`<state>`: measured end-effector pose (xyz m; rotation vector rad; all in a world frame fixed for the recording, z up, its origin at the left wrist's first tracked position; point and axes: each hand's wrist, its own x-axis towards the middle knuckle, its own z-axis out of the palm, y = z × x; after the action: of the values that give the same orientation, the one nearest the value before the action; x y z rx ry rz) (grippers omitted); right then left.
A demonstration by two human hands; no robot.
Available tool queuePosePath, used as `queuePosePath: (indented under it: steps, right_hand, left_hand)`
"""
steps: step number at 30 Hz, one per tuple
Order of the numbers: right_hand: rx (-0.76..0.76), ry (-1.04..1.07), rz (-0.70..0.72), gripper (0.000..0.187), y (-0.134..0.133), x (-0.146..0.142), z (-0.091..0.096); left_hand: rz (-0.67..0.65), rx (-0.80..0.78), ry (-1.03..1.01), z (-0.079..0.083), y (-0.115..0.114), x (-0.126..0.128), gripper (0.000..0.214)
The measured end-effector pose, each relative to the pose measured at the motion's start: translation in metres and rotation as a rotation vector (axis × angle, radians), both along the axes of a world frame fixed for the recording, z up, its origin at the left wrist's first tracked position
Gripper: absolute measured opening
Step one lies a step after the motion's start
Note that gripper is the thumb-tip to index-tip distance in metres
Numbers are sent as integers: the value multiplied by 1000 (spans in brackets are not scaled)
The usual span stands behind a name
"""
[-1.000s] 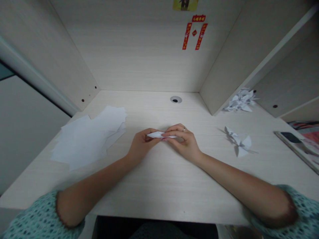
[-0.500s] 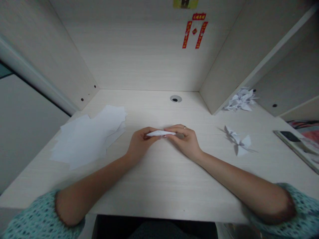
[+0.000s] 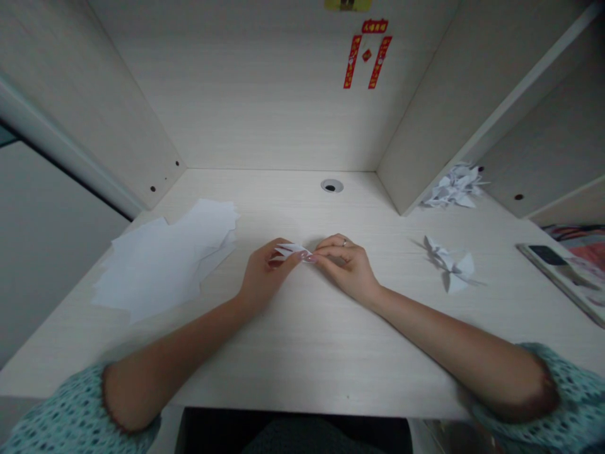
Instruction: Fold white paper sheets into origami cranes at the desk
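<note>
A small piece of folded white paper (image 3: 289,250) is held over the middle of the desk, with its layers fanned apart on the left side. My left hand (image 3: 265,268) is closed on it, thumb in front and fingers behind. My right hand (image 3: 348,260), with a ring on one finger, pinches the paper's right end between thumb and fingertips. The fingertips of both hands meet near that end and cover part of the paper.
White paper sheets (image 3: 161,265) lie spread on the desk (image 3: 283,359) at left. Folded paper pieces (image 3: 454,268) lie at right, with a heap of more (image 3: 456,185) by the divider panel (image 3: 435,107). A phone (image 3: 562,271) rests at far right. Behind is a cable hole (image 3: 331,186).
The folded paper has gone from a flat, narrow strip to layers spread open at its left end. My right fingertips have slid slightly left, close against the left thumb.
</note>
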<state>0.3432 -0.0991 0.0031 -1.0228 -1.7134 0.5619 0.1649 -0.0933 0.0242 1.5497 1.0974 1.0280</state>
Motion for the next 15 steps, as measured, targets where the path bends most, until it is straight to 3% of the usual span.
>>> queuePosePath:
  steps: [7, 15]
  right_hand:
    - [-121, 75, -3, 11, 0, -3, 0]
    - [-245, 95, 76, 20, 0, -3, 0]
  left_hand:
    - [10, -21, 3, 1, 1, 0, 23]
    - [-20, -29, -44, -9, 5, -3, 21]
